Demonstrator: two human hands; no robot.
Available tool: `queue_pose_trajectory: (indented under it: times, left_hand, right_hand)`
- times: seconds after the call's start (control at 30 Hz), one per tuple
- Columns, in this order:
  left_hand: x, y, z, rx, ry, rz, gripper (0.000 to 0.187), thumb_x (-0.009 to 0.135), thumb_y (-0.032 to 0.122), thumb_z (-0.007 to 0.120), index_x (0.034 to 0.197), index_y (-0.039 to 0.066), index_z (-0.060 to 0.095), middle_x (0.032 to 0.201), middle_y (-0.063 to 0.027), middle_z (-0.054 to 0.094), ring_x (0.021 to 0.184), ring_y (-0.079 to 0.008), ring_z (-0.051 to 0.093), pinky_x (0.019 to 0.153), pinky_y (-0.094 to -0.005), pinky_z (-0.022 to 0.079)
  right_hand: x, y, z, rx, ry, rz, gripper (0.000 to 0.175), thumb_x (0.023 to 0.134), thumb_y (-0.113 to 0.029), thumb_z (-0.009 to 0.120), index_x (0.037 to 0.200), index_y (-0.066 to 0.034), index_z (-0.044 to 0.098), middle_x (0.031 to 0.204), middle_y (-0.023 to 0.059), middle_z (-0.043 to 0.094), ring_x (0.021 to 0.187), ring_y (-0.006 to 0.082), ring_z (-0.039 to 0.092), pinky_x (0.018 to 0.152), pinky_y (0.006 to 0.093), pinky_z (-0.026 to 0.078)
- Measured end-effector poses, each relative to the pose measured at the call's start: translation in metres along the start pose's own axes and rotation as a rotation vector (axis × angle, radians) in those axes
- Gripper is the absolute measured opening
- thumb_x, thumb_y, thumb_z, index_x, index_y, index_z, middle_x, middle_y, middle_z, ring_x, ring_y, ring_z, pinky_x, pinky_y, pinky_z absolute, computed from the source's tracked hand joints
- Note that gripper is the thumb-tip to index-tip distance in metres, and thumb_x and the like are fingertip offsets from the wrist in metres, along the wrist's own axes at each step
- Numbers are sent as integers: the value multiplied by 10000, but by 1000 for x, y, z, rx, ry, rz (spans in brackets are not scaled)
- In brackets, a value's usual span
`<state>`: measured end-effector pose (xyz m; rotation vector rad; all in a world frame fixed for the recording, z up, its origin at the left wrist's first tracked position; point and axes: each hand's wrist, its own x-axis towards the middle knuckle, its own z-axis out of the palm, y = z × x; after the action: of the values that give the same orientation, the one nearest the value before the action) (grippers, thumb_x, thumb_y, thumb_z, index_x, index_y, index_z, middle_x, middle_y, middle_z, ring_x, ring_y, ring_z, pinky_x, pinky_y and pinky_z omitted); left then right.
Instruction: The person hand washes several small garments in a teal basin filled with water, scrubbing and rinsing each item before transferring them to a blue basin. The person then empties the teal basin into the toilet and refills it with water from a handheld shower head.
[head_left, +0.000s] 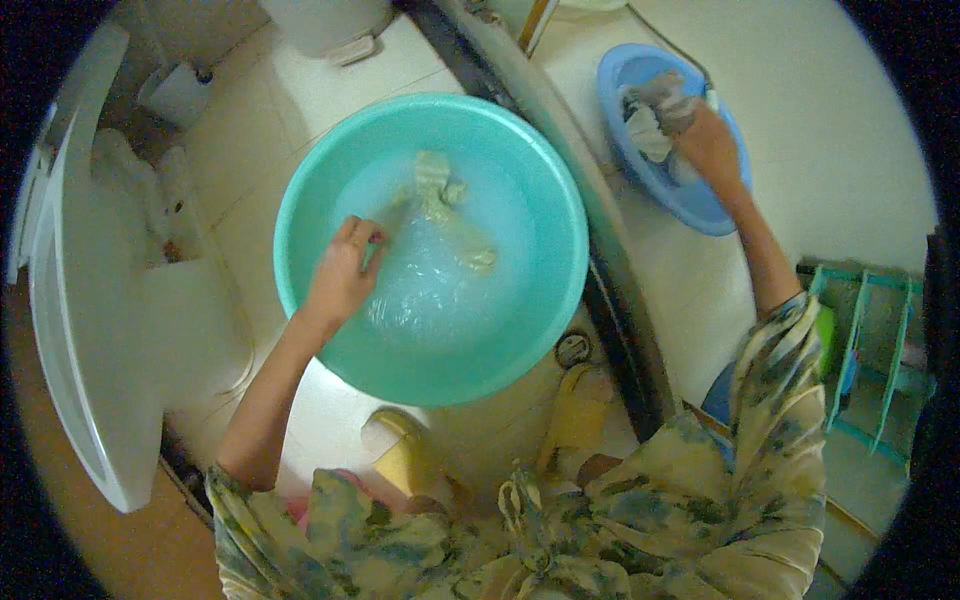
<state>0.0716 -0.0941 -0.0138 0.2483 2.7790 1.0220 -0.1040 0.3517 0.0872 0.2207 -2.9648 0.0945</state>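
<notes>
A large green plastic basin (457, 386) of cloudy water stands on the floor before me. A pale yellow-green cloth (435, 187) lies partly under the water. My left hand (349, 259) is over the basin's left side, fingers curled, near that cloth; a small purple spot shows at the fingertips, and whether they hold anything is unclear. To the right, my right hand (705, 146) reaches into a blue oval plastic tub (701, 214). Its blurred fingers are closed around a greyish cloth (675, 109). A white cloth (646, 133) and darker ones lie beside it in the tub.
A raised dark-edged ledge (619, 322) runs between basin and tub. On the left stands a white toilet (97, 300), with a toilet paper roll (178, 94) behind it. A green rack (862, 352) is at right. My yellow slippers (405, 457) are just below the basin.
</notes>
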Motion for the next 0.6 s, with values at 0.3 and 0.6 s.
queue_pose_trajectory:
  times: [0.3,0.6]
  left_hand:
    - [-15,-52,23,11,157,-23,220,799,-17,531,1017,12,541,972,-163,562,865,-310,583,762,-390,472]
    - [4,-12,22,-132,-112,-9,464,706,-74,594,1141,42,483,1036,-195,502,964,-382,539,841,-430,456]
  right_hand:
    - [40,66,58,180,205,-2,570,730,-238,720,1174,12,465,1087,168,580,990,303,585,812,368,489]
    - [-25,-172,70,582,-429,-654,234,903,-170,446,1024,1,553,1007,197,592,907,343,585,836,416,465]
